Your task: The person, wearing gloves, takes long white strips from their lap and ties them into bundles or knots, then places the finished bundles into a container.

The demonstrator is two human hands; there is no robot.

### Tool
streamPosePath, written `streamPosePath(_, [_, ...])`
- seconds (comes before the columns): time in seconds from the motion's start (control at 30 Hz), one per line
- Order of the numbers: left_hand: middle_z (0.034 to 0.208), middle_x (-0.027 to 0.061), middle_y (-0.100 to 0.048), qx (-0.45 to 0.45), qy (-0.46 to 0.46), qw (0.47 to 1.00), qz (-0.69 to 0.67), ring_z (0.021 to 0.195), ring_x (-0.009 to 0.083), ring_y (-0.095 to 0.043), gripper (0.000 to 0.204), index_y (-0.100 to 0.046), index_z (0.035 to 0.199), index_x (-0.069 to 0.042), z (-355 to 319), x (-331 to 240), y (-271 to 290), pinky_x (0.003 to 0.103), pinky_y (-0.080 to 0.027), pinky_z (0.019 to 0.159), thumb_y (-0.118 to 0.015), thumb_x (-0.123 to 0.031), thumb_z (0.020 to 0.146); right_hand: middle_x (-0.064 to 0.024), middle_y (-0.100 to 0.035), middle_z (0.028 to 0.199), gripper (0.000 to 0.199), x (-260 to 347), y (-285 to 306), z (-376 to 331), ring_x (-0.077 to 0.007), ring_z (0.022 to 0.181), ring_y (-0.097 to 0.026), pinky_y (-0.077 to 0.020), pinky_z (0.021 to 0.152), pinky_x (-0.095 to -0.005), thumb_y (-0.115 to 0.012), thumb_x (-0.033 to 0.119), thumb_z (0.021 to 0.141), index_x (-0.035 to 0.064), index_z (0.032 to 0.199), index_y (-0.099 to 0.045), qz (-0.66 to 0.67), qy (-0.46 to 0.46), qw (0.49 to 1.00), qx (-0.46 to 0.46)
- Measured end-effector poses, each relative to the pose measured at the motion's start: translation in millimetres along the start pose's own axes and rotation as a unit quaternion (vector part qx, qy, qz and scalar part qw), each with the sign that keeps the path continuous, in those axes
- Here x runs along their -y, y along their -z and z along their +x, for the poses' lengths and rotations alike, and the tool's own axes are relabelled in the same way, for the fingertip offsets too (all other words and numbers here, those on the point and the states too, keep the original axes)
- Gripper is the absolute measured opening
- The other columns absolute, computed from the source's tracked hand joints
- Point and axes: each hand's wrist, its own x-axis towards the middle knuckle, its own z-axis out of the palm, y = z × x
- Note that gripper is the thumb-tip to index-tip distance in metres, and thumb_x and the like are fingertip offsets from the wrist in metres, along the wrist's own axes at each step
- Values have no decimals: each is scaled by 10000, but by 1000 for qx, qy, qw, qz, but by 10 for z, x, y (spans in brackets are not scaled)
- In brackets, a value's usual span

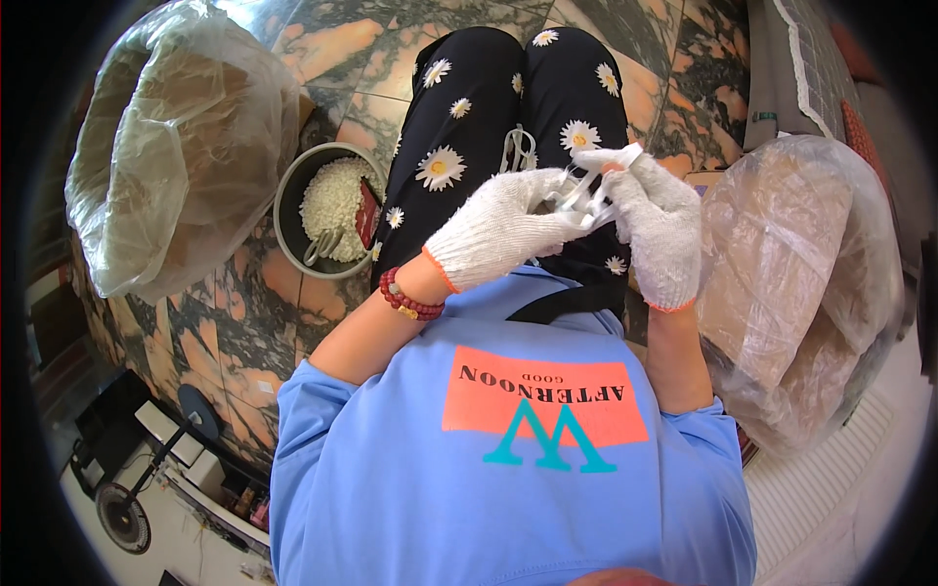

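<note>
Your left hand (498, 230) and right hand (660, 230) meet above your lap, both closed on one small white plastic piece (591, 186). It lies across between the fingers, its long side running left to right.

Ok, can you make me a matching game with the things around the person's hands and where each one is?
Things:
1. white plastic piece
2. grey bucket
3. red bead bracelet
4. big bag on a box

Places:
A. on the left wrist
B. between both gloved hands
C. on the floor at the person's right
D. on the floor at the person's left, holding small white bits

Pairs: 1-B, 2-D, 3-A, 4-C
</note>
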Motion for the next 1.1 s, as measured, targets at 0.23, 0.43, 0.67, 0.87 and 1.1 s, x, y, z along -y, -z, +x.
streamPosePath(0.23, [1048,33,-641,6,-27,996,-90,779,57,-550,512,-519,1432,-70,-15,-18,-25,197,-459,666,-667,-155,949,-22,-710,864,235,-98,-5,-6,-57,777,-603,-494,701,-218,-643,135,1006,-23,1151,-736,31,-3,999,-11])
streamPosePath(0.43, [841,-10,-654,-25,39,993,-109,656,29,-524,303,-658,1203,-19,29,21,-12,185,-421,583,-673,-240,997,-18,-712,857,231,-34,-13,-33,-55,747,-608,-496,663,-214,-625,112,1011,-5,1174,-738,8,-2,1000,2])
streamPosePath(0.67, [836,-9,-660,-9,-7,1000,23,693,47,-553,258,-698,1032,-12,-33,77,-81,200,-457,639,-610,-255,1029,14,-607,787,296,-210,-59,-27,-28,624,-457,-396,558,-201,-521,220,1074,2,1091,-721,149,50,986,-50])
streamPosePath(0.87, [767,53,-597,7,-32,982,188,723,119,-549,225,-662,832,-2,-280,53,-23,281,-461,697,-613,-185,953,61,-355,619,338,-287,245,119,-60,467,-323,-325,421,-236,-496,368,1083,105,879,-556,408,33,912,-19])
streamPosePath(1.1, [786,-27,-635,-130,123,981,77,624,28,-459,218,-703,936,-76,-762,201,400,179,-352,559,-565,-239,981,54,-400,620,200,-136,1395,217,-66,483,-307,-292,428,-224,-566,208,1042,70,907,-617,296,153,904,-268])
